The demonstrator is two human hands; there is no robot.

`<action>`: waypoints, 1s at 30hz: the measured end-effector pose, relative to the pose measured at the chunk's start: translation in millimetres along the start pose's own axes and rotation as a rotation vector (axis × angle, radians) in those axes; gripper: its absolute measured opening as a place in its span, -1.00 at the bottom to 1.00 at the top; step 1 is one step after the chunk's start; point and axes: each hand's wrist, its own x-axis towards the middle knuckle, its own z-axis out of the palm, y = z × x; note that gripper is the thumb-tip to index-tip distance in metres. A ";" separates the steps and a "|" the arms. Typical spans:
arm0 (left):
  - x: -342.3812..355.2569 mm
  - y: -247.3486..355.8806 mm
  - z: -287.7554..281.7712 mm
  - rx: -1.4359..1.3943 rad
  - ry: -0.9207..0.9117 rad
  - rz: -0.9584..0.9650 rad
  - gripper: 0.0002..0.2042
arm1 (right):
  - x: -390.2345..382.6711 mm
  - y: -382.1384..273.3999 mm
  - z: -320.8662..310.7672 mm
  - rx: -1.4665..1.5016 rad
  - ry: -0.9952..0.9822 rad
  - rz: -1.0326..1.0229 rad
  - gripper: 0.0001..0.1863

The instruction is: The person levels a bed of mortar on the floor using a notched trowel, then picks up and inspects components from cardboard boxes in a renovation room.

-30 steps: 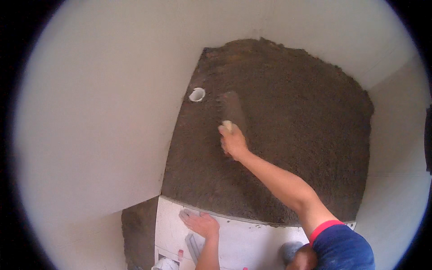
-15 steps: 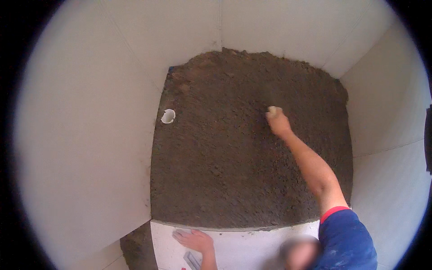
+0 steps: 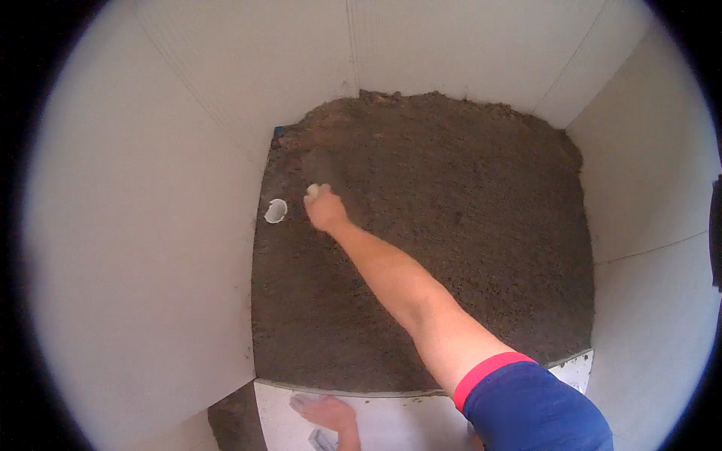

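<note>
My right arm reaches across a bed of brown, grainy mortar [image 3: 436, 225]. My right hand [image 3: 326, 210] is closed round the pale handle of a trowel [image 3: 313, 191]; its blade is a dark blur against the mortar. Just left of this hand, a white round pipe end [image 3: 276, 211] with a chipped rim stands in the mortar. My left hand [image 3: 327, 412] lies flat, fingers outstretched and greyish, on a white board [image 3: 398, 421] along the near edge. Close below that palm is a grey, flat-looking tool [image 3: 323, 439], partly cut off by the picture's lower edge.
Pale wall panels enclose the mortar at the left [image 3: 143, 225], at the back [image 3: 451, 52] and at the right [image 3: 647, 195]. A thin strip edges the white board where it meets the mortar. Dark, rough ground [image 3: 237, 421] shows at the lower left.
My right hand has swept left over the mortar with the trowel, from right of the middle to beside the pipe end. My left hand stays on the board. The view has shifted slightly.
</note>
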 end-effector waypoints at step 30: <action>27.1 -44.4 16.1 0.055 -0.388 0.059 -0.35 | -78.4 202.2 -238.5 -0.073 0.182 0.024 -0.46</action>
